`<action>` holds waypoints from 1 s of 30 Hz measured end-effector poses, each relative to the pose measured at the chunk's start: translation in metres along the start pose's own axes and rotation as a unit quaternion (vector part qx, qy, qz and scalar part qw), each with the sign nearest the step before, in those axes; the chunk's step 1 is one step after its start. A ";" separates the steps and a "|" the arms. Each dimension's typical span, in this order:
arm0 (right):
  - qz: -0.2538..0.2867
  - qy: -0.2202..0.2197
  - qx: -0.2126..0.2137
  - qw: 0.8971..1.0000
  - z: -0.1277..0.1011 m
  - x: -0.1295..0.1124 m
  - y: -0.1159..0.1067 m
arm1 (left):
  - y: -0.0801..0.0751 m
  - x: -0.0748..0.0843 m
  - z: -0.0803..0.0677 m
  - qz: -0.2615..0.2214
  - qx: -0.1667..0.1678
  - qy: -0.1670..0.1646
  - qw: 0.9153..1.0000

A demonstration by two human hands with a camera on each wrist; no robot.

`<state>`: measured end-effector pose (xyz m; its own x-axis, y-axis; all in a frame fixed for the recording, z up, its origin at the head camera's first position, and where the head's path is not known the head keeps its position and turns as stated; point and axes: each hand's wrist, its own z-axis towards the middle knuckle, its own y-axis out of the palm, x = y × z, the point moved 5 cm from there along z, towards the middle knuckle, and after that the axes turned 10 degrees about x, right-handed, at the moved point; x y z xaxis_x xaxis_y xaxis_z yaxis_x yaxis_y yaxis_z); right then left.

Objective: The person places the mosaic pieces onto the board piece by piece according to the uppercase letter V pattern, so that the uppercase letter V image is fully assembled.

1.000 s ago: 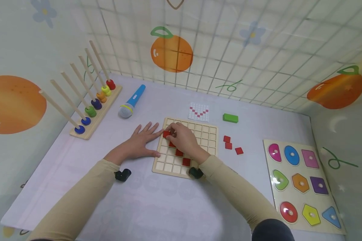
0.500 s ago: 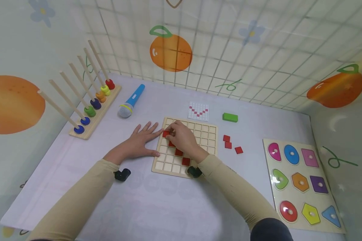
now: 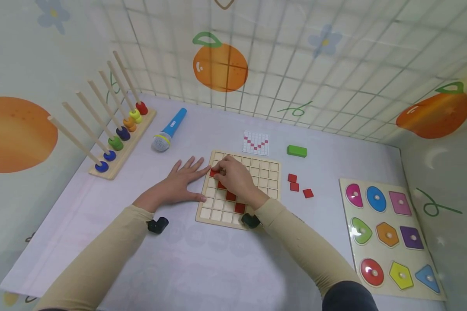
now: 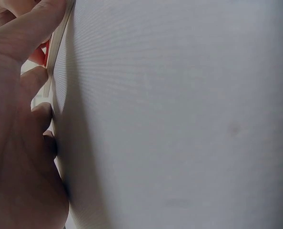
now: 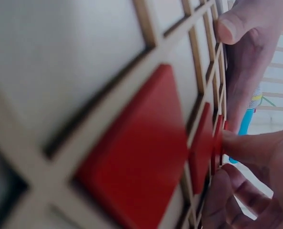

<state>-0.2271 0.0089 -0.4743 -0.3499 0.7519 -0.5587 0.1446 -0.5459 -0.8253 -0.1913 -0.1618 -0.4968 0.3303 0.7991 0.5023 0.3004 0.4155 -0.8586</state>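
Note:
A square wooden grid board (image 3: 263,183) lies on the table, with several red tiles set in a diagonal down its left half. My right hand (image 3: 235,177) bends over the upper left cells, thumb and fingertips pinching the red tile (image 3: 212,173) at the top of that diagonal, which they partly cover. In the right wrist view a nearer red tile (image 5: 141,157) sits slightly raised in its cell. My left hand (image 3: 179,185) lies flat with fingers spread, its thumb and index fingertip at the board's left edge. The left wrist view shows this hand (image 4: 17,133) beside the board's edge.
Three loose red tiles (image 3: 294,187) lie right of the board. Behind it are a pattern card (image 3: 256,150) and a green block (image 3: 297,150). A toy microphone (image 3: 169,129) and a peg stand with coloured rings (image 3: 129,144) are at left, a shape puzzle (image 3: 381,255) at right.
The right fingertips shift very slightly left over the top red tile, covering more of it. The left hand stays in place.

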 end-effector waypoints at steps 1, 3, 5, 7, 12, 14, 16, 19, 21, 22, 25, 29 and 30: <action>0.001 -0.001 0.000 1.000 0.000 0.000 0.000 | 0.000 0.000 0.000 0.000 0.000 0.001 1.000; 0.003 -0.002 0.000 1.000 0.000 0.000 0.000 | 0.000 -0.001 0.000 0.000 0.001 0.001 1.000; 0.003 -0.002 -0.001 1.000 0.000 0.000 0.000 | 0.001 -0.002 0.000 -0.001 0.003 0.002 1.000; 0.001 -0.001 -0.002 1.000 0.000 0.000 -0.001 | 0.001 -0.003 0.000 0.000 0.002 0.000 1.000; 0.001 0.005 -0.006 1.000 0.000 0.000 -0.002 | 0.002 -0.003 0.000 0.002 -0.001 -0.004 1.000; 0.004 0.005 -0.007 1.000 0.000 0.000 -0.002 | 0.002 -0.003 0.000 0.001 0.000 -0.002 1.000; 0.011 0.005 -0.009 1.000 0.000 0.000 -0.003 | 0.003 -0.004 0.001 0.001 0.001 -0.001 1.000; 0.022 0.006 -0.012 1.000 -0.001 0.002 -0.004 | 0.004 -0.004 0.001 0.004 0.002 -0.002 1.000; 0.030 0.010 -0.013 0.999 -0.002 0.003 -0.004 | 0.003 -0.004 0.001 0.006 0.002 -0.002 1.000; 0.034 0.013 -0.012 0.999 -0.003 0.004 -0.004 | 0.003 -0.004 0.001 0.007 0.001 -0.003 1.000; 0.039 0.016 -0.008 0.999 -0.004 0.007 -0.005 | 0.002 -0.002 0.001 0.005 -0.001 -0.005 1.000; 0.046 0.014 -0.003 0.999 -0.006 0.007 -0.008 | 0.001 -0.001 0.001 0.004 -0.002 -0.006 1.000; 0.047 0.014 -0.002 0.999 -0.006 0.006 -0.009 | 0.000 0.000 0.001 0.003 -0.002 -0.007 1.000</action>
<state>-0.2247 0.0212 -0.4706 -0.3089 0.7071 -0.6361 0.1803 -0.6131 -0.7692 -0.1919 -0.1617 -0.4972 0.3203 0.8073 0.4956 0.3025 0.4086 -0.8612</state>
